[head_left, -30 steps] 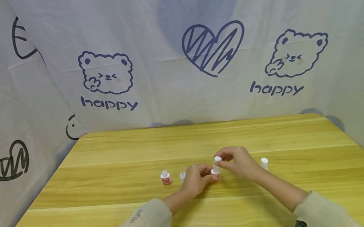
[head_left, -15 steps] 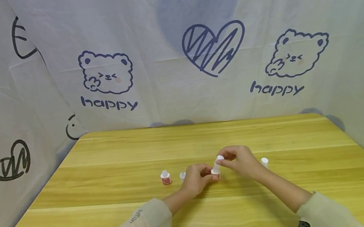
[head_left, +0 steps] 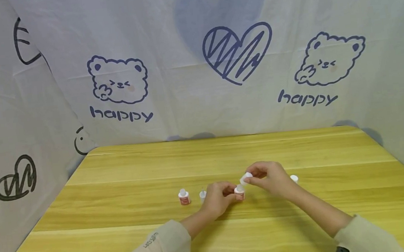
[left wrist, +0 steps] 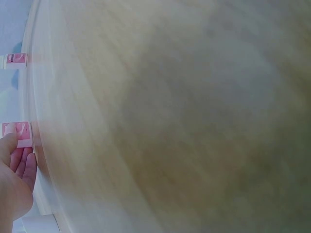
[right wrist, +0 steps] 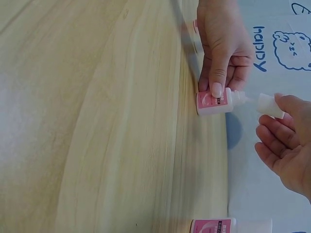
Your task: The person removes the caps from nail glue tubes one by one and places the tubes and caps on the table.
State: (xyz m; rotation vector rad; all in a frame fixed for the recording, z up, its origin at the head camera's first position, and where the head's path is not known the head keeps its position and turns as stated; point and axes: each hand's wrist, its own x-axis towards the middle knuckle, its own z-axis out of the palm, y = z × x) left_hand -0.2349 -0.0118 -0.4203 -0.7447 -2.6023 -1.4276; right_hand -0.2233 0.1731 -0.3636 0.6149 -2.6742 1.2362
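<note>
My left hand (head_left: 217,199) grips a small white bottle with a pink label (right wrist: 208,103), which stands upright on the table. My right hand (head_left: 271,179) pinches a white cap (right wrist: 269,105) between thumb and fingers. The cap is tilted and sits just apart from the bottle's narrow nozzle (right wrist: 238,98), seen bare in the right wrist view. Left of my left hand is a white piece with a thin spike (head_left: 202,195), partly hidden by that hand. A similar bottle (head_left: 184,198) with its translucent tip showing stands further left.
Behind my right forearm stands another bottle, its white cap (head_left: 294,178) showing; the right wrist view shows its pink label (right wrist: 210,226). The wooden table (head_left: 136,170) ends at a printed cloth backdrop (head_left: 181,103).
The cap in my right hand has come up off the bottle, moving to the right and tilting, so the nozzle is exposed. My left hand and the bottle stay where they were.
</note>
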